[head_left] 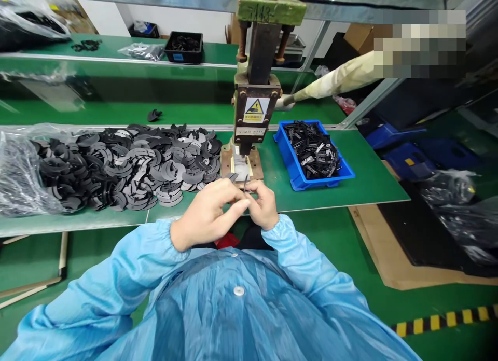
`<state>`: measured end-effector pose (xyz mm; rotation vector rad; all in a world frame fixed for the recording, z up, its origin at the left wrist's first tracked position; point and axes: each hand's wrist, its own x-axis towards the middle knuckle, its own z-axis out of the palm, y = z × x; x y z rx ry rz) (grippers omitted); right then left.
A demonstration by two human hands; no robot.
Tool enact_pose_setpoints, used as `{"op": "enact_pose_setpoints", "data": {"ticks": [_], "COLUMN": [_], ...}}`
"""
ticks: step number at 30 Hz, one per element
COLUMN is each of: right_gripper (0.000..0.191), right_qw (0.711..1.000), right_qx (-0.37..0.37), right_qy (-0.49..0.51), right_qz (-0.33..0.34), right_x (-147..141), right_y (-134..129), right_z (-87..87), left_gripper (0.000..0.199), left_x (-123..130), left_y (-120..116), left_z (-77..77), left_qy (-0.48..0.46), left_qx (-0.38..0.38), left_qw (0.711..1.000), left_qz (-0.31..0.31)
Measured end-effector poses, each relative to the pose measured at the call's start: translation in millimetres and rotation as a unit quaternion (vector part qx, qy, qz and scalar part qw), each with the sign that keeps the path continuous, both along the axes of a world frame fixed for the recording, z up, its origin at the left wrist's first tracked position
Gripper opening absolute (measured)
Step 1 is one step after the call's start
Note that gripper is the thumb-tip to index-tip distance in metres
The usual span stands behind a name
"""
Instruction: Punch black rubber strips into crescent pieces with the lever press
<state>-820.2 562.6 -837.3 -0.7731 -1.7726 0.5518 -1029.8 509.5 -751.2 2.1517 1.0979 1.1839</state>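
My left hand (212,210) and my right hand (262,203) meet at the table's front edge, before the base of a hand press (254,112). A thin dark strip (245,182) stands up between the fingertips of my right hand, which are pinched together. The fingers of my left hand curl in, with the thumb reaching to the right fingertips; what they grip, if anything, is hidden. Just beyond the left knuckles shows the tip of a dark piece (232,177); whether it is held I cannot tell. A large pile of black and grey crescent-shaped pieces (167,169) lies to the left.
Right of the press, a blue bin (295,183) holds small black parts. The press's long wrapped lever (338,81) slants up to the right. A clear plastic bag (23,174) lies at the pile's left end. On the back shelf stands a black tray (183,59).
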Motion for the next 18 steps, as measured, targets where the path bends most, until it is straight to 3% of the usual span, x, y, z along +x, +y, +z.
{"op": "enact_pose_setpoints", "data": {"ticks": [3,5,8,11,15,18], "right_gripper": [0.015,0.013,0.014,0.017,0.032,0.029], "right_qw": [0.999,0.998,0.998,0.996,0.989,0.991], "right_qx": [-0.018,-0.028,-0.038,-0.053,-0.090,-0.084], "right_qy": [0.033,0.048,0.052,0.061,0.106,0.100], "right_qz": [0.002,-0.001,0.006,0.022,0.044,0.038], "right_x": [4,6,7,3,-7,-12], "right_y": [-1,-2,-5,-6,-6,-6], "right_z": [-7.2,-10.6,-11.7,-9.7,-7.0,-6.5], "left_gripper": [0.022,0.030,0.043,0.048,0.052,0.054], "left_x": [-6,-14,-19,-14,-6,-5], "left_y": [2,11,21,20,15,14], "left_z": [1.9,-4.4,-15.3,-19.3,-17.6,-17.7], "left_qy": [-0.076,-0.154,-0.206,-0.222,-0.252,-0.248], "left_qx": [0.022,-0.055,-0.218,-0.315,-0.354,-0.364], "left_qw": [0.995,0.981,0.954,0.921,0.899,0.897], "left_qz": [0.057,0.102,0.019,-0.060,-0.058,-0.048]}}
